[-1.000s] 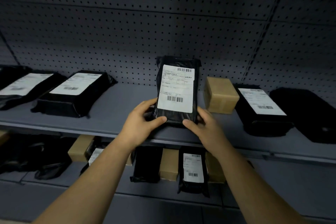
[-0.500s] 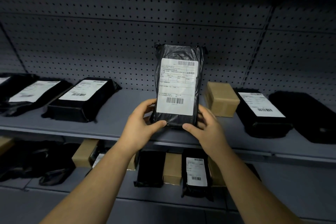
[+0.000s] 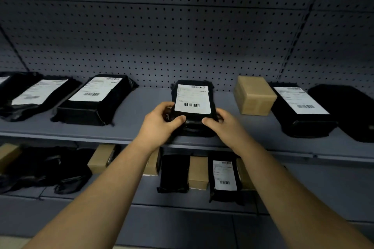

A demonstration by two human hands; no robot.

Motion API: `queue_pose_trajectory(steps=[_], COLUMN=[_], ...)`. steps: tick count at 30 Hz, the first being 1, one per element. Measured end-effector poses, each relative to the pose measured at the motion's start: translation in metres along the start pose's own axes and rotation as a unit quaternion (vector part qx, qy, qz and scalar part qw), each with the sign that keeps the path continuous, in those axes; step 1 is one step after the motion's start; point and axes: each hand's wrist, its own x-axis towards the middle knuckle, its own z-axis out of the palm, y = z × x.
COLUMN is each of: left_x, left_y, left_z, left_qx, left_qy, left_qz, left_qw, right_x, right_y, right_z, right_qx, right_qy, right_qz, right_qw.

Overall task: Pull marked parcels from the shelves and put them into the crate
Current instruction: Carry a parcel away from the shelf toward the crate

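Observation:
A black parcel (image 3: 192, 98) with a white barcode label lies tilted low over the middle of the upper shelf (image 3: 145, 105). My left hand (image 3: 162, 122) grips its near left corner, thumb on top. My right hand (image 3: 224, 124) grips the near right corner the same way. Whether the parcel's far end touches the shelf cannot be told. No crate is in view.
More black labelled parcels lie left (image 3: 95, 99) and right (image 3: 299, 107) on the upper shelf, with a brown box (image 3: 255, 95) close to the right of the held parcel. The lower shelf holds brown boxes and black parcels, one labelled (image 3: 224, 176). A pegboard wall stands behind.
The parcel was held upright with its label facing me; both hands have tipped it back and lowered it toward the shelf. The view has shifted slightly upward.

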Motion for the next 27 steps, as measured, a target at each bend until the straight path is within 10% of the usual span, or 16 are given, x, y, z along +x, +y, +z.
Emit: queue_pose_trajectory(steps=[27], left_x=[0.014], left_y=[-0.042], left_z=[-0.069], left_qx=[0.020], left_qy=[0.017], left_qz=[-0.045], left_qw=[0.999], right_x=[0.017], right_y=[-0.029], right_z=[0.074], right_qx=[-0.033], right_qy=[0.002], right_qz=[0.001], right_qw=[0.999])
